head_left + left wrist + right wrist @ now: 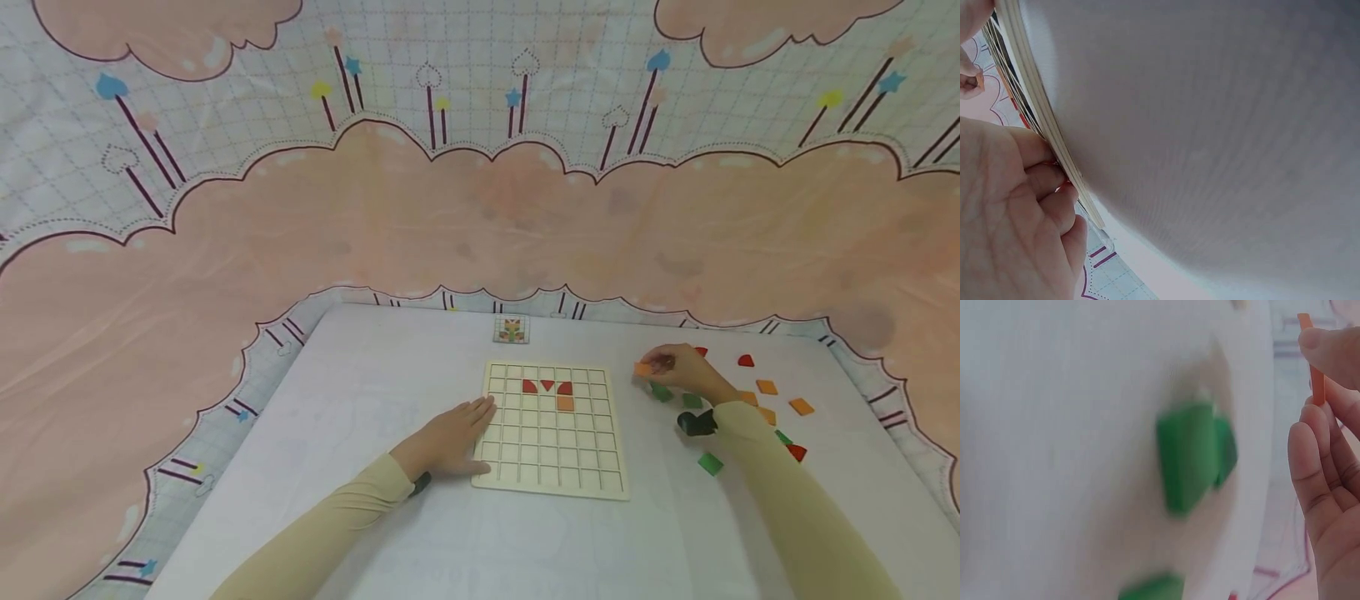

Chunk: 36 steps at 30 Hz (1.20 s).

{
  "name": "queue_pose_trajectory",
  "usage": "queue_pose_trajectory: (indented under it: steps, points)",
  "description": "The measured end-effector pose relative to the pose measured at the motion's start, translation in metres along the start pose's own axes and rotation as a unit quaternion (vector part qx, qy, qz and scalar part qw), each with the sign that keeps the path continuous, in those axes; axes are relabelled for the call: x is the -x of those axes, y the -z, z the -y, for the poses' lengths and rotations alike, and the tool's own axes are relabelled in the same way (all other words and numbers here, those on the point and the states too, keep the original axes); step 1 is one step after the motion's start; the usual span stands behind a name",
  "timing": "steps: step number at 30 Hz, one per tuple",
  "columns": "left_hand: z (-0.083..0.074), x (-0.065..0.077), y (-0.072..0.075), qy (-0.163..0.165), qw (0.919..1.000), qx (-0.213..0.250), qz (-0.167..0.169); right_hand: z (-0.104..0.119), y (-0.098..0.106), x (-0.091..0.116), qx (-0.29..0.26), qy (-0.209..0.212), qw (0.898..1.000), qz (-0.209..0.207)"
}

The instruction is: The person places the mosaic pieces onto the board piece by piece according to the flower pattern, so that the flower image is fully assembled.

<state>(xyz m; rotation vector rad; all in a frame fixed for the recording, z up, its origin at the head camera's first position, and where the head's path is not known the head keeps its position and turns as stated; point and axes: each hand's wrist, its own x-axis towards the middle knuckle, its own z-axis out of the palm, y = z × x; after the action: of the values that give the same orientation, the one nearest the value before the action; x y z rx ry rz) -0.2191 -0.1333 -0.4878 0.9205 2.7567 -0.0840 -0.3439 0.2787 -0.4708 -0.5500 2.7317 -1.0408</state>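
Observation:
A pale wooden grid board (pixel 525 450) lies on the white table. In its upper rows sit red pieces, among them a small triangle (pixel 547 385), with an orange square (pixel 565 403) below the right one. My left hand (pixel 448 435) rests at the board's left edge, fingers straight and touching the rim; the left wrist view shows those fingertips against the board's side (pixel 1054 131). To the right of the board, my right hand (pixel 681 369) pinches an orange square tile (pixel 642 369) between thumb and fingers. The right wrist view shows this tile (pixel 1316 375) edge-on.
Loose green, orange and red pieces are scattered on the right, including a green square (pixel 709 464), an orange square (pixel 801 407) and a red piece (pixel 746 361). Behind the board lies a small picture card (pixel 512 330). A patterned curtain (pixel 480 225) hangs at the back.

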Motion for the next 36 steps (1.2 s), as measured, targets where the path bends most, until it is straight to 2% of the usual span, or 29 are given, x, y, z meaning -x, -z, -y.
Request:
queue_pose_trajectory:
  steps: [4,12,21,28,36]
  points:
    - [0.000,0.000,0.001,0.002,1.0000,0.003,0.002,0.012,-0.010,-0.006,-0.002,0.000,1.000,0.013]
    - [0.000,-0.002,0.001,-0.001,1.0000,-0.002,0.003,0.044,-0.039,-0.012,-0.017,0.042,0.999,0.022]
    - [0.000,-0.001,0.003,-0.003,1.0000,-0.005,0.003,0.073,-0.073,-0.017,-0.075,0.082,0.993,0.040]
    - [0.000,-0.002,0.001,-0.002,1.0000,-0.009,0.000,0.085,-0.093,-0.026,-0.070,0.071,0.993,0.056]
    - [-0.001,-0.001,0.002,0.000,1.0000,-0.004,-0.002,0.089,-0.104,-0.030,-0.047,0.127,0.989,0.060]
